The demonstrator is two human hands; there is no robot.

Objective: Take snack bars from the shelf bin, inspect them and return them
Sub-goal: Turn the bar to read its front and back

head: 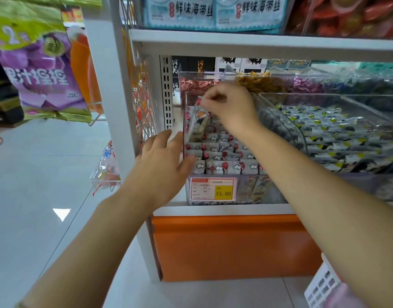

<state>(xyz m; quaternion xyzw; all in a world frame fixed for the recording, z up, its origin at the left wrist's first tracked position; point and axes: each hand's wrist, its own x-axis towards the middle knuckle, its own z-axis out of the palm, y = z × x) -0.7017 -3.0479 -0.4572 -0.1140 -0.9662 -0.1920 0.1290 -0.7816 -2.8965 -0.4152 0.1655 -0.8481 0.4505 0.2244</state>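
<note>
A clear plastic shelf bin [246, 192] holds several white snack bars [215, 155] with red and cloud prints. My right hand [232, 107] hovers over the bin's back part and pinches the top end of one snack bar [197, 125], which hangs upright above the others. My left hand [162, 165] rests with straight fingers against the bin's left wall, thumb at the front corner. It holds nothing.
A price tag reading 15.80 [213, 188] sits on the bin front. A second clear bin [338, 141] of grey-black packets stands to the right. A white shelf board [257, 44] hangs low overhead. Purple snack bags [40, 70] hang at left. Orange base panel [231, 245] below.
</note>
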